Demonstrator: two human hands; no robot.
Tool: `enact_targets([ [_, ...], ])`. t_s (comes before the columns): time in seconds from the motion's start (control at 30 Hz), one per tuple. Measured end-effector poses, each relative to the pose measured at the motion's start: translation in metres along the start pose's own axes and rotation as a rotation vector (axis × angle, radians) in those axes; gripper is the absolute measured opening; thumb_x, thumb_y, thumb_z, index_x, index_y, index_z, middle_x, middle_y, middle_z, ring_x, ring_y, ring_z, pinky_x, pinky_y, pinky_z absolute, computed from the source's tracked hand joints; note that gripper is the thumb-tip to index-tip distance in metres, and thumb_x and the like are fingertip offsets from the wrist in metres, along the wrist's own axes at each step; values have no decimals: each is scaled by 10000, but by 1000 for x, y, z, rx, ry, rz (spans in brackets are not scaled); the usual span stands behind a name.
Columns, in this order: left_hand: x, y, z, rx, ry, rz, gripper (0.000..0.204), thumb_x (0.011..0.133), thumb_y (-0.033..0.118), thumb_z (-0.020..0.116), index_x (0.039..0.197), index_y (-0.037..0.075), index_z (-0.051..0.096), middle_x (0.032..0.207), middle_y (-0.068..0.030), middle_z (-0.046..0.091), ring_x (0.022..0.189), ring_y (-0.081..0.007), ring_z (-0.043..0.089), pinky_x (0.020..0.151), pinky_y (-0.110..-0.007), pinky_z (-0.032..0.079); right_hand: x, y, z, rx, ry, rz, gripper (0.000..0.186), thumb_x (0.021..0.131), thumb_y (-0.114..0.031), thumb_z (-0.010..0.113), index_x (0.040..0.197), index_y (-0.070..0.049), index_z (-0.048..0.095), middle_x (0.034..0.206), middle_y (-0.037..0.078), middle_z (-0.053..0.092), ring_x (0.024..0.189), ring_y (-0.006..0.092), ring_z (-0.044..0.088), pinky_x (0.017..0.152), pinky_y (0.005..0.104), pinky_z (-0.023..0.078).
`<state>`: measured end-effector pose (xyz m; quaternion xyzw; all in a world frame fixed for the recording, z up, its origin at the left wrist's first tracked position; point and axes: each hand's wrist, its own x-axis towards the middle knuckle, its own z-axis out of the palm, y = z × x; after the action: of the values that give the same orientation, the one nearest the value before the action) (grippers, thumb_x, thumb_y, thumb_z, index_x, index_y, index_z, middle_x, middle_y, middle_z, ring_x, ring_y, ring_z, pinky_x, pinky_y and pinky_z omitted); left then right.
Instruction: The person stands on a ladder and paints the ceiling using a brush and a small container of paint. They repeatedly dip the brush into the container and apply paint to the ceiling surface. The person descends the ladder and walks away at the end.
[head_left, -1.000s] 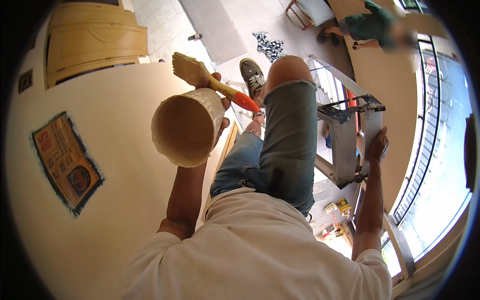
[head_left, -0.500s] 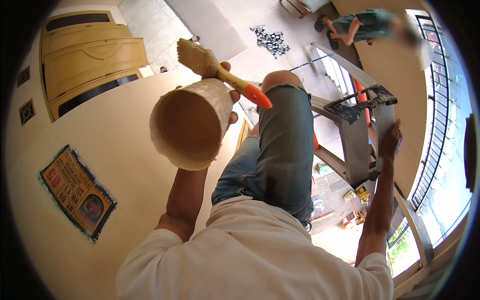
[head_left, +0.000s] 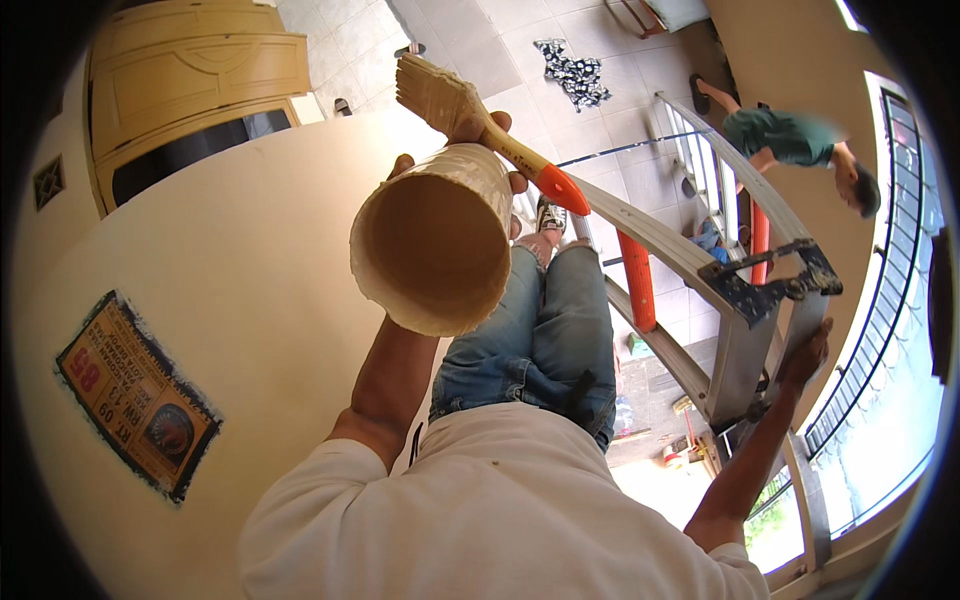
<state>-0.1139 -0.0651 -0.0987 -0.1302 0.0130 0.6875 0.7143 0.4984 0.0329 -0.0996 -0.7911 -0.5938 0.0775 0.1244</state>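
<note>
My left hand (head_left: pixel 517 183) grips a paint-crusted cup (head_left: pixel 375 270) from behind, its mouth facing me; most of the palm is hidden. The same fingers pin a wide paintbrush (head_left: pixel 520 157) across the back of the cup. Its bristles are caked with pale paint, and the handle ends in an orange tip. On the right stands a metal stepladder (head_left: pixel 660 236) with a dark, worn top joint. My right hand (head_left: pixel 808 352) lies against its outer rail near that joint; whether the fingers wrap round the rail is hard to see.
A cream wall (head_left: pixel 250 270) with a painted sign (head_left: pixel 140 400) runs along my left. Past the ladder, a person in green (head_left: pixel 790 137) is near the railing (head_left: pixel 890 200). Brushes and other tools lie on the floor (head_left: pixel 685 440) below; a patterned cloth (head_left: pixel 573 75) lies farther off.
My raised knee has come down and both legs now hang side by side. The cup and brush have shifted right in view. The person in green has moved, appearing lower in the picture.
</note>
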Motion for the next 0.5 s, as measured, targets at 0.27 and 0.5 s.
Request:
enact_targets([
  [0.27, 17, 20, -74, 141, 70, 70, 784, 960, 457, 602, 1536, 31, 282, 1432, -271, 433, 1177, -432, 574, 832, -522, 618, -17, -17, -15, -169, -50, 112, 521, 1070, -418, 406, 1306, 15, 573, 1070, 243, 703, 1001, 401, 675, 847, 478, 493],
  [0.5, 48, 24, -141, 223, 67, 63, 651, 930, 343, 664, 1507, 159, 426, 1552, -63, 344, 1235, -332, 503, 838, -485, 623, -24, -2, -30, -274, -29, 148, 523, 1072, -397, 408, 1404, -2, 488, 1204, 214, 619, 1070, 361, 613, 950, 430, 448],
])
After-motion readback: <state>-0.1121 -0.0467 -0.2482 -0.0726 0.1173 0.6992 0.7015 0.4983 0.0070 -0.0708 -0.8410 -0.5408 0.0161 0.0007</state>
